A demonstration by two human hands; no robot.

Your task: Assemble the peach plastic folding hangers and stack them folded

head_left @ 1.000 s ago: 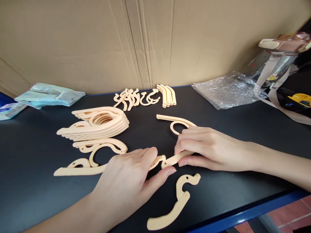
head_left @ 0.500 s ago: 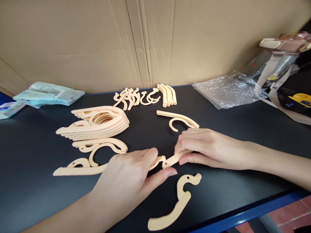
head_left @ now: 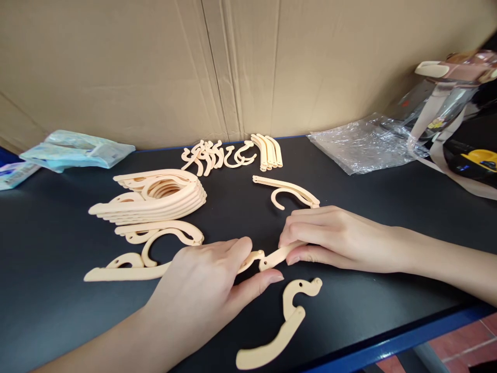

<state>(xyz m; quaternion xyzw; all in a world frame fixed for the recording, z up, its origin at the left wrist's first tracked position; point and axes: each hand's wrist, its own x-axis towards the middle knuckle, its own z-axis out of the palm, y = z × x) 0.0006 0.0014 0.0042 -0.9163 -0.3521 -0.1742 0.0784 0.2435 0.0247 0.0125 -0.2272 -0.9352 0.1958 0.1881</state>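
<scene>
My right hand (head_left: 326, 233) is closed on a cream plastic folding hanger arm (head_left: 276, 258) above the dark table. Beyond its fingers stick out another hanger arm (head_left: 287, 185) and a curved hook (head_left: 280, 196), which seem to belong to the same hanger. My left hand (head_left: 212, 274) pinches a small hanger end piece (head_left: 252, 259), mostly hidden by the fingers. Its tip meets the end of the arm in my right hand. Below lies a separate hanger arm (head_left: 272, 339) with a curved end piece (head_left: 293, 298) joined to it.
At the left are a stack of folded hangers (head_left: 171, 204) and one more folded hanger (head_left: 128, 273) partly behind my left hand. Loose hooks and end pieces (head_left: 209, 155) and several arms (head_left: 267, 152) lie at the back. A plastic bag (head_left: 361, 145), bottle (head_left: 450, 98) and blue packet (head_left: 77, 150) stand around.
Both hands stay almost in place. The far arm and hook beyond my right hand have shifted very slightly to the right.
</scene>
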